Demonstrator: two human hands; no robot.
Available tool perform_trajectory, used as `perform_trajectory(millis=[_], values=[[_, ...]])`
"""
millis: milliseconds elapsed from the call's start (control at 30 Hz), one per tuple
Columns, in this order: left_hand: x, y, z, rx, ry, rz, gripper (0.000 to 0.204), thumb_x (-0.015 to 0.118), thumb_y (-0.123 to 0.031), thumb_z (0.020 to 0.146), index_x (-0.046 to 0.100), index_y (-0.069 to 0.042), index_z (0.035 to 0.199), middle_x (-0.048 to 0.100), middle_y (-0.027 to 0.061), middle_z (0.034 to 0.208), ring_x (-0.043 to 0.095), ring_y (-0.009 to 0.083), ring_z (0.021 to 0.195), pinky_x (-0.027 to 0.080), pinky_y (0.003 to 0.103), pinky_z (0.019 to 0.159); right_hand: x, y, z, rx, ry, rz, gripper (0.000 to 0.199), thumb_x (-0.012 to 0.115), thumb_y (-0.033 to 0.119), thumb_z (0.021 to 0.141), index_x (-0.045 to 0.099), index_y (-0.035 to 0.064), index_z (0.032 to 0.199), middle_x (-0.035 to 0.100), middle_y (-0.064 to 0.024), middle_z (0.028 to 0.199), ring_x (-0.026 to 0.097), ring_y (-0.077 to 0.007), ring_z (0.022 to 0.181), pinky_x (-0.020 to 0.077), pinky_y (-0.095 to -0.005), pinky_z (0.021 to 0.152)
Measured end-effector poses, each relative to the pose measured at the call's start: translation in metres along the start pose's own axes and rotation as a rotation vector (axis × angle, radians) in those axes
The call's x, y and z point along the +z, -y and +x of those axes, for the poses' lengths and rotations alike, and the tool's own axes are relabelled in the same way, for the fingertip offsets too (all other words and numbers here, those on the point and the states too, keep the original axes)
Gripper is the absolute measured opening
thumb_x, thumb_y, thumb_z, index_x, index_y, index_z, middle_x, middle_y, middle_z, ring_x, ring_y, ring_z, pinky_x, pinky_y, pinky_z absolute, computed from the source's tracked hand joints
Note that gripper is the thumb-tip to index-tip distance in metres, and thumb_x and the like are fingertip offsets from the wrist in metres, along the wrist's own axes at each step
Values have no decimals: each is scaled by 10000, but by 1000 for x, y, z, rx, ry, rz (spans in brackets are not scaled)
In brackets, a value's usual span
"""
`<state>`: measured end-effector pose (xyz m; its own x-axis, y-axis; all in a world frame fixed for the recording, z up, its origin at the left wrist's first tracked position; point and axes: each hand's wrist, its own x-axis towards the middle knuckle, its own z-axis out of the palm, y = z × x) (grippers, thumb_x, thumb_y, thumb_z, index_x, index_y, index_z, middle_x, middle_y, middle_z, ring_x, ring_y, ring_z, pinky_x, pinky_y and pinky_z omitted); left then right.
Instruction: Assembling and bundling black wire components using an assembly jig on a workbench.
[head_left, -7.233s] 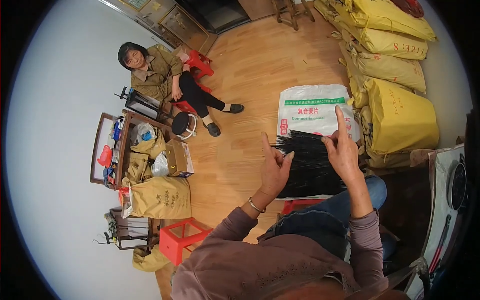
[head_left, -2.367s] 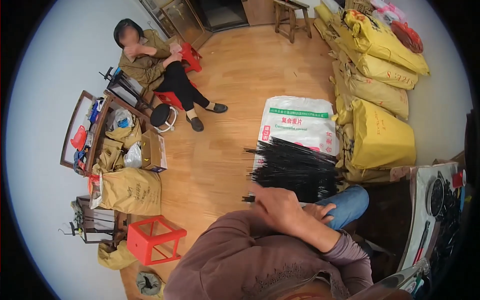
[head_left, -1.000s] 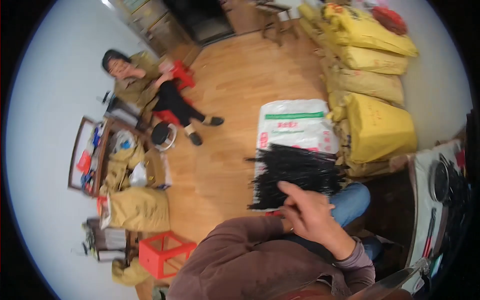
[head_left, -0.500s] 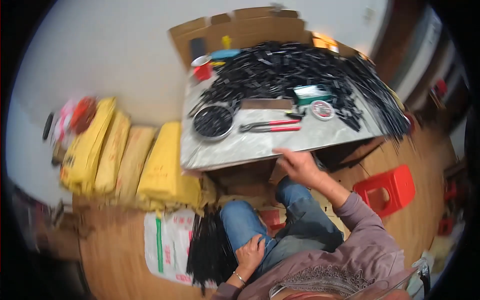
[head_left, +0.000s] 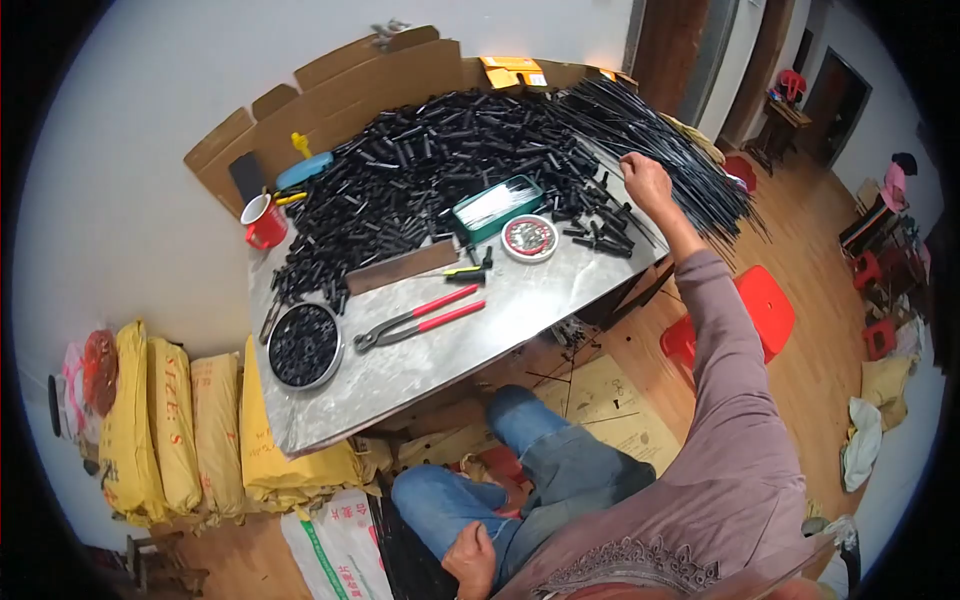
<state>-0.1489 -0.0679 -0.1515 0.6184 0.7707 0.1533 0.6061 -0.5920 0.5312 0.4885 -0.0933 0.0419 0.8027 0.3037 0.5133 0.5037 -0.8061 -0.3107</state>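
Reaching right hand (head_left: 647, 178) (outstretched) at black rods (head_left: 668, 150)

Wearing a long-sleeved top (head_left: 735, 450) in dusty mauve/pinkish-purple, plain knit, sleeve running all the way to the wrist w/ a snug cuff. Lace-like white pattern (head_left: 630, 578) across the chest/neckline area. Blue jeans (head_left: 520, 480), a bit faded at the knees. Both hands bare, no gloves: right hand (head_left: 648, 180), left hand (head_left: 472, 558). No watch or rings visible.

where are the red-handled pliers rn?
Head view: the red-handled pliers lie on the metal table, left of centre, between the round bowl of black parts and the round tin.
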Motion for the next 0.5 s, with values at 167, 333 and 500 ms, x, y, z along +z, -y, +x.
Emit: perform_trajectory(millis=[167, 333, 500], values=[[-2, -9, 6, -76, -4, 230, 223, 672, -371, 808, 715, -185, 924, 647, 103, 658, 595, 329, 536, 479, 450, 503, 28, -66, 49, 118, 35, -79, 246, 569, 280, 829, 663, 126, 995, 634, -117, 1033, 594, -308, 995, 479, -421, 824], [10, -16, 19, -84, -5, 411, 184, 634, -382, 834, 712, -233, 908, 644, 101, 653, 583, 331, 522, 462, 457, 489, 28, -81, 83, -1, -116, -158, 325, 624, 291, 811, 613, 129, 1092, 587, -90, 1116, 527, -291, 1095, 427, -441, 900], [29, -5, 25, -156, 48, 420, 226, 624, -453, 826, 715, -258, 895, 653, 124, 679, 591, 359, 538, 454, 471, 487, 24, -137, 124, 162, -239, -183, 542, 630, 369, 823, 491, 96, 1270, 553, -120, 1214, 486, -311, 1167, 386, -469, 953]])
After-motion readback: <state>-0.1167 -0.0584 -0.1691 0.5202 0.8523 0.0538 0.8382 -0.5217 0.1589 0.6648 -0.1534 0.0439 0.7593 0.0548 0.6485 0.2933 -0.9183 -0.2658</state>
